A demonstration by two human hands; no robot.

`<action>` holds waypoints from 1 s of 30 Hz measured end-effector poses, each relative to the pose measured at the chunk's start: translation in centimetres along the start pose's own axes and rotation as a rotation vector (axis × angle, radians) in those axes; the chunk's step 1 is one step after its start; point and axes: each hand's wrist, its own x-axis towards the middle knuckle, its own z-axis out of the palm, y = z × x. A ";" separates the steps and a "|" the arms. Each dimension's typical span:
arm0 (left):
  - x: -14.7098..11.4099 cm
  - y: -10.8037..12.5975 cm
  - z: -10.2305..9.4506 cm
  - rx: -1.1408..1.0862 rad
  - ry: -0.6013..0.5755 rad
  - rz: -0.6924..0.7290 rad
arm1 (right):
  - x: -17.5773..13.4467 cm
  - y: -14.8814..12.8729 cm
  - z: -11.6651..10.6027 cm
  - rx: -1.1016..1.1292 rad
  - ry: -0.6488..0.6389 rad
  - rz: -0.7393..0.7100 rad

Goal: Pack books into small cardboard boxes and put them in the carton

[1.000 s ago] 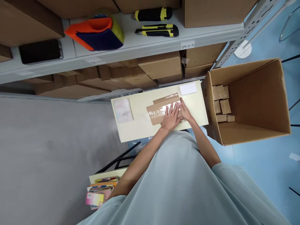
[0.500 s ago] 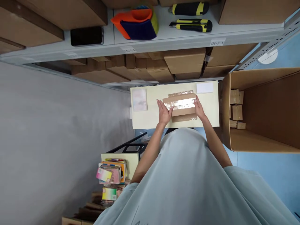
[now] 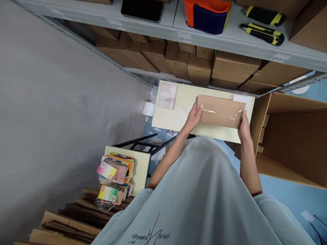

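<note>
A flat brown cardboard box [image 3: 221, 110] with shiny clear tape across it is held up over the pale table [image 3: 167, 117]. My left hand [image 3: 194, 117] grips its left end, thumb on the near face. At the right end, my right hand [image 3: 244, 127] is closed around the edge, its fingers partly hidden. Behind the box's upper right corner lies a white paper [image 3: 241, 99], partly covered. A clear packet with a pale pink print [image 3: 168, 96] rests at the table's left end.
A large open carton [image 3: 293, 136] with small boxes inside stands at the right. The shelf [image 3: 163, 32] ahead bears a phone [image 3: 142, 10], a tape dispenser [image 3: 208, 17] and cutters [image 3: 263, 34]. Lower left are a stand with packets [image 3: 116, 173] and stacked flat cardboard [image 3: 66, 221].
Both hands have lifted the box off the table, where they were resting against its sides, and its face appears turned. The head view has shifted and tilted.
</note>
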 end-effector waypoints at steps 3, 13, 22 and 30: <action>-1.1 3.3 -3.2 -0.055 0.069 0.069 | -1.8 -4.4 1.0 0.040 0.042 -0.097; -1.8 -0.6 -11.0 -0.303 0.034 -0.090 | -3.7 -2.0 5.0 0.026 0.048 0.093; -1.7 -10.4 -11.5 -0.285 0.009 -0.371 | -5.8 4.8 8.7 0.063 0.059 0.351; 0.3 -11.4 -13.0 -0.110 -0.022 -0.419 | -2.9 5.8 8.8 -0.039 0.133 0.381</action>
